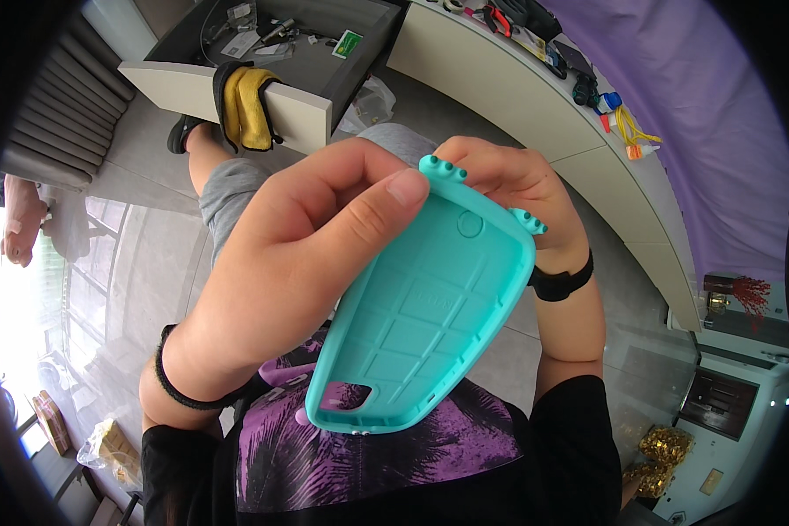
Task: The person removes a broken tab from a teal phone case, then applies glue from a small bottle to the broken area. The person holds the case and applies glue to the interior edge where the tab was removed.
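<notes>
A turquoise phone case [421, 298] is held up in front of my chest, its hollow inner side facing me. Its camera cutout [344, 397] lies at the end nearest my body, and two small paw-like bumps stick out at the far end. My left hand [316, 228] grips the far left corner, thumb on the inside of the rim and fingers behind. My right hand [517, 188] is curled at the far right corner between the two bumps, its fingertips partly hidden behind the case.
Ahead on the left, an open drawer [228, 101] holds small items, with a yellow and black cloth [250, 105] over its front. A long white cabinet [500, 79] curves along the right, with tools and a yellow cable [631, 127] on top. A purple curtain [675, 88] hangs behind it.
</notes>
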Motion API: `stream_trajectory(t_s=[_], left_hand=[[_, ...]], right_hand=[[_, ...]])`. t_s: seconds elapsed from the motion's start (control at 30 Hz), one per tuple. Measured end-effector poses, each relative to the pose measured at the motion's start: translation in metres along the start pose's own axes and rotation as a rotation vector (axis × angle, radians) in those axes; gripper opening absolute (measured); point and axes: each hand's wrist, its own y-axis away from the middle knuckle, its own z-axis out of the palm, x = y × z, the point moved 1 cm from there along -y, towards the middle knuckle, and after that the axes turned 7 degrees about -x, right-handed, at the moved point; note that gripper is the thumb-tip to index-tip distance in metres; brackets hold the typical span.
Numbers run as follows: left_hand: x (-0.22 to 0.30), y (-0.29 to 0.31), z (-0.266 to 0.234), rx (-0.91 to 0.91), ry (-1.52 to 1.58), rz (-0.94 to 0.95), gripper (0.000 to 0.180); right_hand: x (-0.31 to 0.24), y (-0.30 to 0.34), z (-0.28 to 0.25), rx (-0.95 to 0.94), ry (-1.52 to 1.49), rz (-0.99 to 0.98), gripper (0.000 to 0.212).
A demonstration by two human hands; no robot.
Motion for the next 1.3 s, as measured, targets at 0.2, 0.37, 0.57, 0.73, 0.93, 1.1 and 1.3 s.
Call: stream_trajectory(t_s=[0.2, 0.37, 0.57, 0.73, 0.93, 1.1, 1.3], left_hand=[[-0.001, 0.000, 0.000, 0.005, 0.019, -0.007, 0.020], [-0.001, 0.000, 0.001, 0.001, 0.040, -0.008, 0.020], [-0.001, 0.001, 0.002, -0.001, 0.052, 0.001, 0.021], [0.000, 0.002, 0.002, -0.007, 0.073, 0.006, 0.020], [0.001, 0.003, 0.004, -0.032, 0.066, 0.025, 0.018], [0.002, 0.004, 0.005, -0.041, 0.059, 0.026, 0.018], [0.002, 0.005, 0.009, -0.007, 0.039, -0.005, 0.018]], right_hand=[[0.000, -0.001, 0.001, -0.006, 0.009, 0.002, 0.022], [-0.002, 0.000, 0.000, -0.019, 0.069, 0.033, 0.026], [-0.001, -0.001, -0.001, -0.017, 0.080, 0.053, 0.034], [-0.001, -0.002, 0.000, -0.021, 0.050, 0.085, 0.036], [0.004, -0.004, 0.004, -0.026, -0.067, 0.004, 0.031], [0.010, -0.005, 0.003, -0.078, -0.220, -0.054, 0.025], [0.014, -0.001, 0.001, -0.065, -0.246, -0.067, 0.021]])
